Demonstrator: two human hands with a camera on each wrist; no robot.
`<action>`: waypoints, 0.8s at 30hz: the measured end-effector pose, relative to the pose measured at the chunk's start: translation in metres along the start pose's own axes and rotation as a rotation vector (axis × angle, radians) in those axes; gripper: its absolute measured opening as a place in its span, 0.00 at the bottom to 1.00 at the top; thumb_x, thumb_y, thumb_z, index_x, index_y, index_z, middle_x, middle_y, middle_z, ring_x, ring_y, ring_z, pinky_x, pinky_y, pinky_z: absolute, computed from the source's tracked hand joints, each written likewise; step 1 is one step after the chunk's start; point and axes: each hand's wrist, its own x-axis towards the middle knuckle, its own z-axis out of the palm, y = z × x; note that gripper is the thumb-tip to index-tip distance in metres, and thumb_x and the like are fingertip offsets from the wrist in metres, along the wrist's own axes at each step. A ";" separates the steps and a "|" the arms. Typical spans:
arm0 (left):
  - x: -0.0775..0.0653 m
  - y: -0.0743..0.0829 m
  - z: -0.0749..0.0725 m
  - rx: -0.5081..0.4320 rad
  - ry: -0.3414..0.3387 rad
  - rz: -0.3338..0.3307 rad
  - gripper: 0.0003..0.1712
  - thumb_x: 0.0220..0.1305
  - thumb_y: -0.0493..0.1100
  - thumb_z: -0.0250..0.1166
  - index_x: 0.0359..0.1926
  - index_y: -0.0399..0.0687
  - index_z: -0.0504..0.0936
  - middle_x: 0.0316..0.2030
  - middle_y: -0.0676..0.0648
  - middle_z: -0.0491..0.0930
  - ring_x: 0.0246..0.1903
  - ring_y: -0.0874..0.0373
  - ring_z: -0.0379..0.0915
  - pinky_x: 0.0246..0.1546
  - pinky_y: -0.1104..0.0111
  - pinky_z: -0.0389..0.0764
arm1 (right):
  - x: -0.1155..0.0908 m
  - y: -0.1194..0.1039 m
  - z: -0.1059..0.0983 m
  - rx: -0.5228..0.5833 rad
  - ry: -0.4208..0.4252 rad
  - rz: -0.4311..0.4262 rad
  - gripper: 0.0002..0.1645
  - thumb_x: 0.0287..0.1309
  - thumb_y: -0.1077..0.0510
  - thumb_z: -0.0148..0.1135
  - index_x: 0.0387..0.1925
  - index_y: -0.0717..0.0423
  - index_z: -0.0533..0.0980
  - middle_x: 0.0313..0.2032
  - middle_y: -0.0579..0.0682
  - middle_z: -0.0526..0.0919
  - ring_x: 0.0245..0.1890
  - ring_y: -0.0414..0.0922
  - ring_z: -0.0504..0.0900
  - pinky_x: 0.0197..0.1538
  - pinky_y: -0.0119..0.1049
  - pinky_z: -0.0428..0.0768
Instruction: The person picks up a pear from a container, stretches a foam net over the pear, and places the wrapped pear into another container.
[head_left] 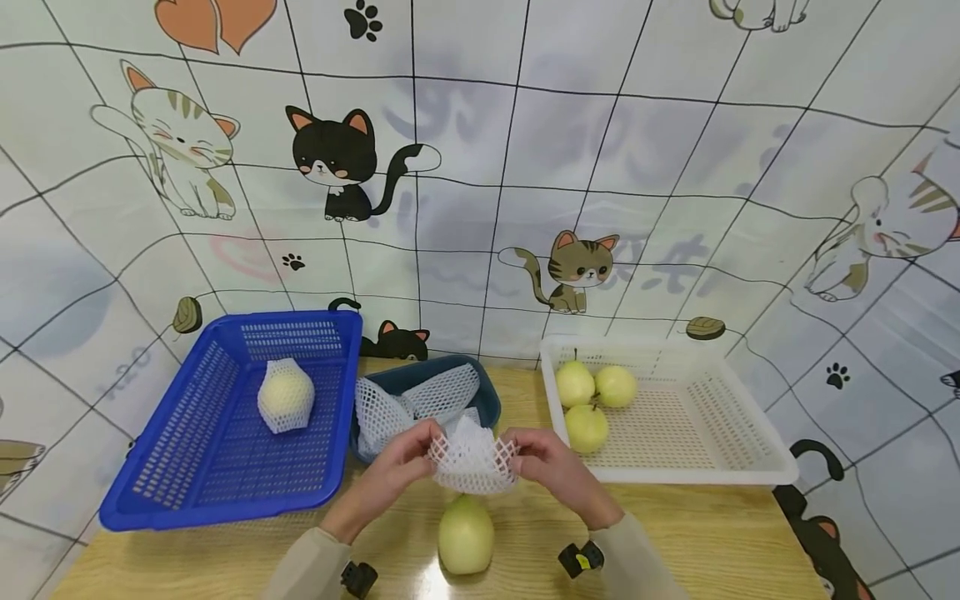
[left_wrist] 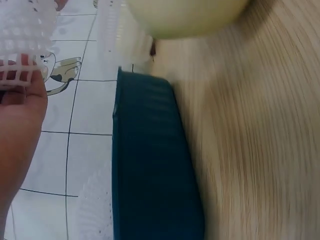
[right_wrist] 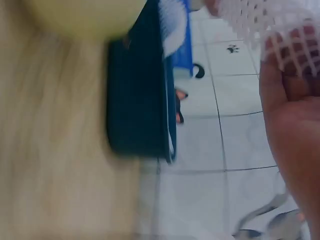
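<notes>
Between my two hands a white foam net sleeve (head_left: 474, 460) is stretched wide, its rim spread above the table. My left hand (head_left: 407, 457) pinches one side of the net; my right hand (head_left: 546, 463) pinches the opposite side. Below the net a pale yellow-green pear (head_left: 466, 536) stands on the wooden table, held by neither hand. The left wrist view shows fingers (left_wrist: 35, 87) inside the mesh edge. In the right wrist view the net (right_wrist: 275, 30) covers part of the fingers, and the pear (right_wrist: 87, 17) appears at the top, blurred.
Behind my hands stands a dark teal basket (head_left: 491, 400) holding several foam nets (head_left: 444, 395). A blue basket (head_left: 225, 504) at left contains one netted fruit (head_left: 286, 397). The white basket (head_left: 675, 475) at right contains three pears (head_left: 587, 428). A cat-print cloth (head_left: 465, 208) hangs behind.
</notes>
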 end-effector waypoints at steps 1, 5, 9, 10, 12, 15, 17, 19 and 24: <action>0.000 0.000 0.000 0.040 0.004 0.001 0.06 0.63 0.24 0.52 0.42 0.29 0.71 0.36 0.50 0.70 0.39 0.63 0.68 0.40 0.70 0.73 | 0.000 0.000 -0.001 -0.099 -0.024 -0.015 0.08 0.63 0.69 0.50 0.35 0.63 0.76 0.33 0.45 0.77 0.34 0.36 0.74 0.40 0.32 0.78; -0.001 -0.005 -0.001 0.302 0.011 0.067 0.12 0.61 0.23 0.58 0.39 0.42 0.76 0.34 0.54 0.74 0.37 0.65 0.71 0.41 0.69 0.76 | 0.000 0.002 -0.001 -0.471 -0.067 -0.118 0.10 0.53 0.71 0.55 0.31 0.53 0.75 0.28 0.45 0.76 0.30 0.35 0.73 0.35 0.31 0.78; -0.005 -0.012 -0.003 0.659 0.018 0.169 0.14 0.57 0.27 0.64 0.39 0.51 0.79 0.33 0.59 0.78 0.35 0.66 0.74 0.40 0.67 0.80 | -0.001 0.006 0.003 -0.775 -0.062 -0.210 0.13 0.48 0.69 0.60 0.29 0.47 0.74 0.29 0.38 0.76 0.29 0.33 0.72 0.35 0.25 0.76; -0.006 -0.014 -0.003 0.743 0.019 0.199 0.14 0.56 0.29 0.66 0.39 0.51 0.80 0.33 0.59 0.79 0.35 0.66 0.74 0.40 0.67 0.80 | -0.001 0.008 0.004 -0.840 -0.063 -0.223 0.12 0.47 0.69 0.60 0.29 0.47 0.74 0.29 0.38 0.75 0.30 0.34 0.72 0.36 0.24 0.75; -0.007 -0.018 -0.002 0.899 0.018 0.248 0.13 0.56 0.31 0.67 0.39 0.51 0.80 0.34 0.58 0.80 0.35 0.65 0.75 0.40 0.65 0.80 | -0.002 0.012 0.006 -0.963 -0.067 -0.260 0.11 0.46 0.66 0.60 0.28 0.47 0.74 0.30 0.37 0.75 0.31 0.33 0.72 0.38 0.24 0.73; -0.009 -0.025 0.000 1.086 0.038 0.305 0.12 0.55 0.33 0.68 0.39 0.50 0.81 0.33 0.58 0.80 0.33 0.63 0.76 0.38 0.64 0.80 | -0.002 0.020 0.009 -1.114 -0.075 -0.295 0.08 0.46 0.63 0.60 0.28 0.47 0.72 0.31 0.38 0.75 0.34 0.35 0.74 0.41 0.27 0.73; -0.011 -0.029 0.003 1.153 0.061 0.315 0.11 0.56 0.33 0.69 0.39 0.50 0.81 0.34 0.57 0.80 0.33 0.61 0.77 0.39 0.63 0.80 | -0.001 0.024 0.010 -1.185 -0.084 -0.306 0.07 0.47 0.61 0.60 0.29 0.47 0.72 0.32 0.38 0.76 0.37 0.37 0.76 0.44 0.31 0.75; -0.013 -0.033 0.007 1.189 0.086 0.301 0.11 0.57 0.33 0.69 0.39 0.49 0.81 0.35 0.56 0.80 0.35 0.60 0.78 0.40 0.63 0.81 | -0.001 0.029 0.011 -1.234 -0.091 -0.306 0.06 0.49 0.60 0.61 0.29 0.47 0.72 0.33 0.39 0.76 0.39 0.39 0.77 0.46 0.32 0.75; -0.020 -0.040 0.015 1.176 0.138 0.210 0.12 0.59 0.33 0.68 0.40 0.52 0.79 0.36 0.58 0.78 0.35 0.63 0.77 0.38 0.66 0.80 | -0.002 0.038 0.013 -1.301 -0.077 -0.289 0.09 0.51 0.59 0.64 0.28 0.47 0.70 0.31 0.39 0.73 0.37 0.39 0.75 0.42 0.32 0.74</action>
